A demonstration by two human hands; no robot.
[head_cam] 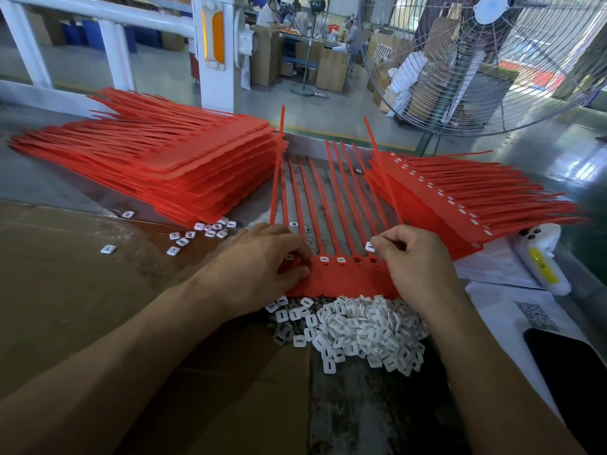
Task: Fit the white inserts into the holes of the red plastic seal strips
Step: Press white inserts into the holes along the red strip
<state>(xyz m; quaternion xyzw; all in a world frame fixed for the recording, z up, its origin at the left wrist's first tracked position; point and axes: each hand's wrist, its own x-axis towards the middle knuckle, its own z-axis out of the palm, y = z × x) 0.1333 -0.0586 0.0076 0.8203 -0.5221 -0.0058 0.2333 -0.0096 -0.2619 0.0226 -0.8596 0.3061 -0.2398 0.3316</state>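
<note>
A red seal strip sheet point(341, 279) lies flat in front of me, its long tails reaching away. Two of its holes hold white inserts point(331, 259); the holes to their right are bare. My left hand point(262, 261) rests on the sheet's left end, fingers curled at its edge by an insert. My right hand point(410, 257) hovers over the sheet's right end and pinches one white insert point(370, 246) between thumb and fingers. A heap of loose white inserts point(358, 330) lies just below the sheet.
A tall stack of red strip sheets point(157, 156) sits at the left, and a fanned stack with white inserts fitted point(476, 198) at the right. Stray inserts point(203, 233) dot the cardboard point(65, 274). A white bottle point(542, 257), papers and a phone point(565, 362) lie right. A large fan point(492, 60) stands behind.
</note>
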